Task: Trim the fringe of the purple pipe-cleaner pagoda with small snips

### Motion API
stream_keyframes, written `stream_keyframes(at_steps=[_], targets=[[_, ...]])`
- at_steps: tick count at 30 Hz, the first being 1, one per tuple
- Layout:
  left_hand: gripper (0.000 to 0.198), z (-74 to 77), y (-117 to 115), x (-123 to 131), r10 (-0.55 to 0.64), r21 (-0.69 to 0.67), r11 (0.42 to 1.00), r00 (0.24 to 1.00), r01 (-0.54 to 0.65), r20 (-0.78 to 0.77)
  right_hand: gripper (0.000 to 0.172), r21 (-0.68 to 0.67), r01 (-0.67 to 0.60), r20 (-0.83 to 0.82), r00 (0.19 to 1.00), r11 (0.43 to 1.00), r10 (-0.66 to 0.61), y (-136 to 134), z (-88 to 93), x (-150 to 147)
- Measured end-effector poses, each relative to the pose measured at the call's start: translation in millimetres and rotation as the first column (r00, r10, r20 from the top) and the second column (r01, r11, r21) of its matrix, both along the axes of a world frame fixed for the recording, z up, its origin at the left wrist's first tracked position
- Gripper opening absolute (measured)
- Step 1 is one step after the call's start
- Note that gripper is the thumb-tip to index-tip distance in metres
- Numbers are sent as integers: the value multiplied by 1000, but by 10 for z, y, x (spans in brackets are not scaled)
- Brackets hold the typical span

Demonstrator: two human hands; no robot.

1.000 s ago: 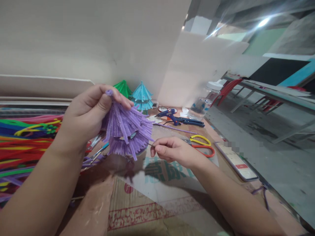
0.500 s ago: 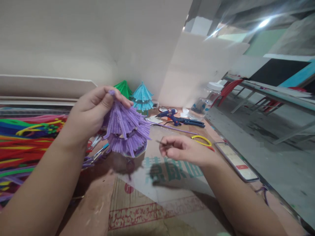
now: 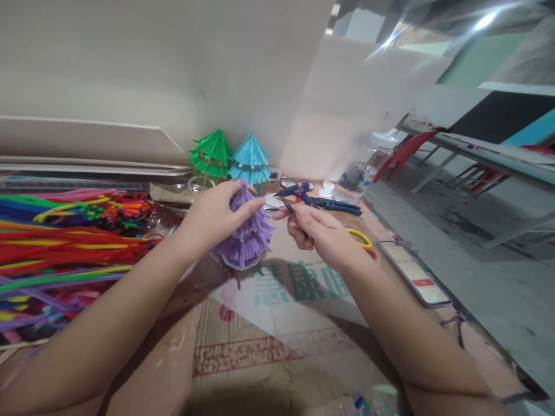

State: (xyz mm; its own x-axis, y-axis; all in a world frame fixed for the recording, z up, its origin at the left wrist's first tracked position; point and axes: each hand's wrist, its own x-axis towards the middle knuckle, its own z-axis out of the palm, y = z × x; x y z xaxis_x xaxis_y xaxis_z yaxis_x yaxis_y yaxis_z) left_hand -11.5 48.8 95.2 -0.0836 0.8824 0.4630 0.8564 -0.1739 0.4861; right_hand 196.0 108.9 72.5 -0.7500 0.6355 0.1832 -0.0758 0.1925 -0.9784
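A purple two-tiered pipe-cleaner tree (image 3: 249,242) stands upright, its pale base low over the cardboard. My left hand (image 3: 221,211) is around its upper part, the thumb across the front and the fingers behind, partly hidden. Just to the right, my right hand (image 3: 314,228) pinches a slim, dark pointed tool (image 3: 288,205) that looks like tweezers. The tool's tip points up and left, apart from the purple tree. Behind are a green pipe-cleaner tree (image 3: 213,153) and a light blue one (image 3: 251,159).
Bundles of coloured pipe cleaners (image 3: 65,242) cover the left side. A blue glue gun (image 3: 299,189), dark-handled pliers (image 3: 338,205), yellow-handled scissors (image 3: 359,237) and a phone (image 3: 416,274) lie at the right. A clear jar (image 3: 368,162) stands behind, near the table edge.
The purple tree has come down and right, from tilted to upright, and my left hand has shifted its grasp on it. My right hand has risen slightly with the pointed tool.
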Motion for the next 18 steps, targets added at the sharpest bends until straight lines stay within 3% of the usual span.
stream_keyframes(at_steps=[4, 9, 11, 14, 18], targets=[[50, 37, 55, -9, 64, -48, 997, 998, -64, -1, 48, 10, -9, -36, 999, 1000, 9, -21, 57, 34], [47, 210, 99, -40, -85, 31, 996, 964, 80, 250, 49, 151, 54, -66, 997, 987, -45, -84, 141, 38], [49, 259, 94, -39, -162, 83, 987, 893, 140, 420, 49, 200, 89, -83, 994, 976, -74, -110, 173, 11], [52, 246, 111, -81, -304, 216, 953, 723, 215, 621, 48, 175, 95, -123, 990, 980, -74, -167, 178, -38], [51, 143, 176, -219, -505, 428, 862, 529, 271, 682, 42, 94, 93, -170, 982, 991, -76, -331, 105, -18]])
